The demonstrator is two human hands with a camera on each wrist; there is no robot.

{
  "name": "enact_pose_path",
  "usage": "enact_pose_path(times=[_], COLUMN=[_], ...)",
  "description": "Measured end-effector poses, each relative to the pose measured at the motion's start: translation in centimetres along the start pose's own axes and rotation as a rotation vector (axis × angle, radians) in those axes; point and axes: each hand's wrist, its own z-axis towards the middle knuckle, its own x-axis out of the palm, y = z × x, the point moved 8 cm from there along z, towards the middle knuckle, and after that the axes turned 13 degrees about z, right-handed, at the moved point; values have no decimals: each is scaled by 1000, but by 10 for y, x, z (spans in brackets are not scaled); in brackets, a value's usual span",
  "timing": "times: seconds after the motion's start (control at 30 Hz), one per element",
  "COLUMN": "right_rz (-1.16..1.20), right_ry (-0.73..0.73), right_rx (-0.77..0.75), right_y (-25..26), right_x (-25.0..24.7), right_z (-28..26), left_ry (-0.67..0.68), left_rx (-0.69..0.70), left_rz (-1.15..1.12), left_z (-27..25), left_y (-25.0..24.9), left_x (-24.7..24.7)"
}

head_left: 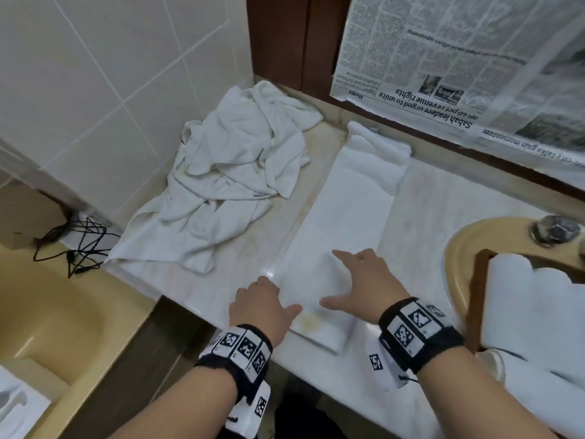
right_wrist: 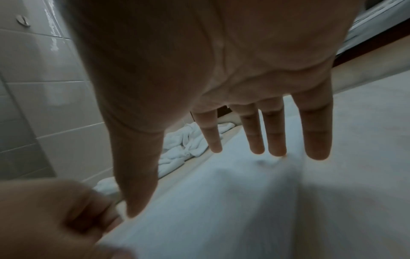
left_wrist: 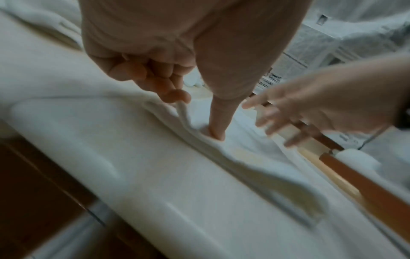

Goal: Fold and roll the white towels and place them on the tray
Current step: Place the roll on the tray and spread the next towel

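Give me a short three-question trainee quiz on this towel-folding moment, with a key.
1. True or false: the right hand lies flat, fingers straight, on the folded towel.
2. Which hand pinches that towel's edge? A) left hand B) right hand C) neither
3. Fill in: the crumpled towels lie beside the tiled ____.

Key: 1 true. 2 A: in the left wrist view its thumb and curled fingers grip the edge. 3 wall.

Black wristbands (head_left: pixel 235 350) bear white square-patterned tags; bare forearms.
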Motion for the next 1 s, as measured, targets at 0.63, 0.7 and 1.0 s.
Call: enact_pose_path(times=[0.63, 0.7, 1.0], right_rz=[333, 373, 385], right_ry=[-434, -449, -493], right_rx=[241, 247, 305], right_y=[-31, -28, -28], right_x=[106, 107, 109], right_z=[-96, -95, -101], left_ry=[4, 9, -5], left_rx=[265, 277, 306], left_rz=[-245, -239, -318], left_z=[3, 5, 5], left_y=[22, 22, 32], left_x=[-16, -15, -15])
